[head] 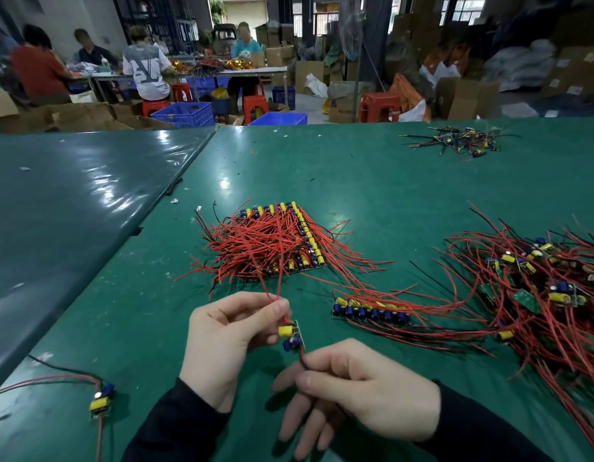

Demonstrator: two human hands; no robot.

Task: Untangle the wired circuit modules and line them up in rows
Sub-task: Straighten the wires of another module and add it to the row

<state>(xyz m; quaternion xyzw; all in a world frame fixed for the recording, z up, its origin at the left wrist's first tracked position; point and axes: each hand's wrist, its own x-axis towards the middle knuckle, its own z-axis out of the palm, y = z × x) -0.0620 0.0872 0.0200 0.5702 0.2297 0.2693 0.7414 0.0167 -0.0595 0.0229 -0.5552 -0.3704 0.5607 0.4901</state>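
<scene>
Left hand (227, 341) and right hand (359, 388) pinch opposite wire ends of one module (291, 335), its long axis pointing away; the started row (372, 313) lies just right.

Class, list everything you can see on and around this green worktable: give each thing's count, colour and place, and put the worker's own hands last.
held module: one, yellow and blue parts, between both hands
stacked rows of modules: one block, red wires, table centre
short row of modules: one, blue and yellow, right of the hands
tangled pile: one, red wires, right edge
loose module: one, yellow and blue, lower left
small wire pile: one, dark, far right
table: green
stools: several, red, behind the table
crates: several, blue, floor
left hand: pinches the upper red wires
right hand: pinches the lower wires
</scene>
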